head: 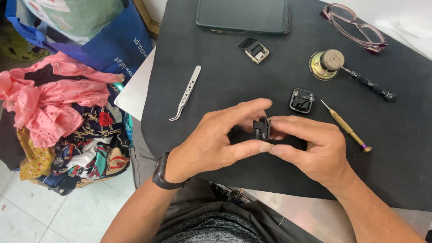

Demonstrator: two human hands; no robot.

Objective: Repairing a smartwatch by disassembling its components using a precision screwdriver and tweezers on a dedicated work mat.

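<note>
A dark phone [243, 16] lies flat at the far edge of the black surface [216, 85], its screen blank. Left of the surface, by the floor, a blue bag [119, 47] with white letters leans beside a green package [74, 17].

I count two screwdrivers, one gold [346, 127] and one black-handled [371, 84], two opened watch casings on the mat [301, 100] [254, 50], one pair of tweezers [186, 92], one pair of glasses [355, 27] and one dark tablet [243, 15].
</note>
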